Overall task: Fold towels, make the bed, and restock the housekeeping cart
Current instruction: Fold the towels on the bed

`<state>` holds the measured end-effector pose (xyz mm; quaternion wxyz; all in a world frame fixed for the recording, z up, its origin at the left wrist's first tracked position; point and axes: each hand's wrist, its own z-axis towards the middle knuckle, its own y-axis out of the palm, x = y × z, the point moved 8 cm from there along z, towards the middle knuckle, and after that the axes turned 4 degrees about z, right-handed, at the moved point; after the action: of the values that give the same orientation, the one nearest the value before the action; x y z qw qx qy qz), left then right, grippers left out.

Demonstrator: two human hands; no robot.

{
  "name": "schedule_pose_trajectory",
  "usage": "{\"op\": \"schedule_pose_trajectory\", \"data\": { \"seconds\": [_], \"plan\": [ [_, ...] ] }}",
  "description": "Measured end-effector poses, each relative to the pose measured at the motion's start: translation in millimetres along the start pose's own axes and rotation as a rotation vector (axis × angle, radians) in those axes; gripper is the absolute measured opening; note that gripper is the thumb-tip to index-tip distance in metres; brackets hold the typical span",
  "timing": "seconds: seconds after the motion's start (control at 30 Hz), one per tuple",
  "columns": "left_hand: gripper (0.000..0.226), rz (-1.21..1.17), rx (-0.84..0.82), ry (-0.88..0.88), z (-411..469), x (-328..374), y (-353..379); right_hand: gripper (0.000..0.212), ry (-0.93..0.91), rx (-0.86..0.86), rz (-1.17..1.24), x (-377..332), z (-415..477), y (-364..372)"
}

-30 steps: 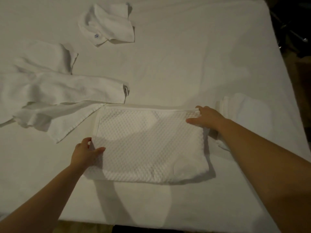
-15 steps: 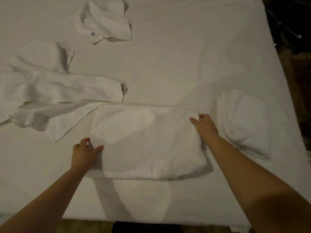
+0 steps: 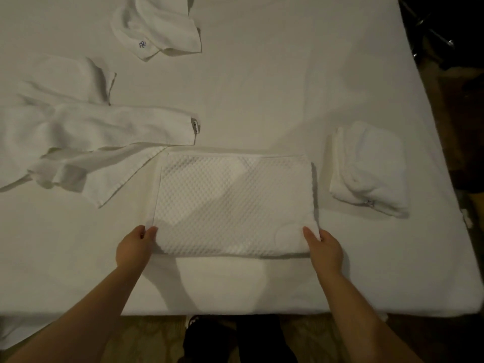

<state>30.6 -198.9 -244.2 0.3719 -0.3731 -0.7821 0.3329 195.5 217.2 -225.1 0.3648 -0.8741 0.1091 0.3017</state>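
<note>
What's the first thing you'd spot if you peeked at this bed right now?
The bumpy white towel lies flat in the middle of the bed, with the left hand and the right hand each pinching one of its near corners. Next you'd see the neat folded towel to its right and the rumpled towels sprawled to its left.

bed (image 3: 262, 87) with waffle towel (image 3: 233, 203), folded towel (image 3: 369, 166), loose towels (image 3: 99, 132)

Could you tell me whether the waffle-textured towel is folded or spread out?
Folded: the waffle towel is a compact, thick rectangle, with layered edges along its left side and a rounded near edge.
</note>
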Motion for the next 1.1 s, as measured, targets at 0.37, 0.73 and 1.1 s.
{"op": "schedule_pose_trajectory", "data": {
  "seconds": [0.37, 0.73, 1.1],
  "plan": [
    [0.036, 0.027, -0.021, 0.014, 2.9, -8.0, 8.3, 0.039, 0.055, 0.099, -0.071, 10.6, -4.3, -1.7],
    [0.063, 0.367, -0.019, 0.738, -45.7, 90.0, 47.2, 0.049, 0.185, -0.434, 0.253, -69.3, -4.4, 23.2],
    [0.035, -0.628, -0.557, 0.151, -23.8, 71.4, 21.3, 0.03, -0.368, -0.688, -0.033, -204.7, -152.7, 193.3]
  ]
}}
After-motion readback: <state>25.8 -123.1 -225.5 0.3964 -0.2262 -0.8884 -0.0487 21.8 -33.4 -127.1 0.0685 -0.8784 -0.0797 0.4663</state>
